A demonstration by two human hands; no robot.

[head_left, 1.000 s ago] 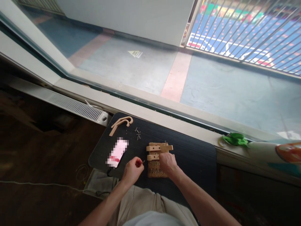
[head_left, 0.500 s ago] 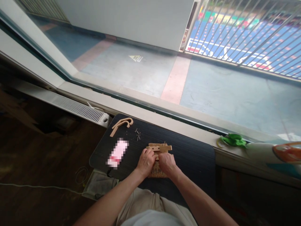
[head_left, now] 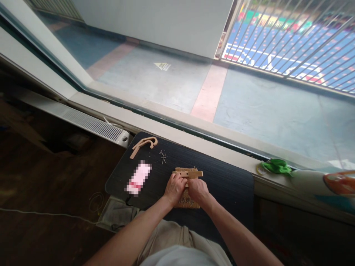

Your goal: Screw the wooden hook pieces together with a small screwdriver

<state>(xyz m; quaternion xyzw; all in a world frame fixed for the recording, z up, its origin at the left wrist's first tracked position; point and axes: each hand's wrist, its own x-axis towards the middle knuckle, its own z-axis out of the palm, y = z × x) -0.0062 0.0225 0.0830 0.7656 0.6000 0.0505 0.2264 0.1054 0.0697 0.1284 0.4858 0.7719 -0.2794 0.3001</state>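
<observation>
The fingers (head_left: 176, 178) of the left hand (head_left: 173, 192) are bent together, and those of the right hand (head_left: 199, 190) are curled in beside them; what is pinched by either cannot be told, since the tips are hidden. Between them, a sliver of pale wood (head_left: 186, 184) can be seen. A brown block (head_left: 188, 201) is partly covered by the hands, and its far end is crossed by a wooden strip (head_left: 194, 173). The block is carried by the dark worktop (head_left: 227, 195), where screws (head_left: 163, 159), a pixelated phone-like rectangle (head_left: 139, 178) and wooden hooks (head_left: 142, 144) are laid out leftward.
</observation>
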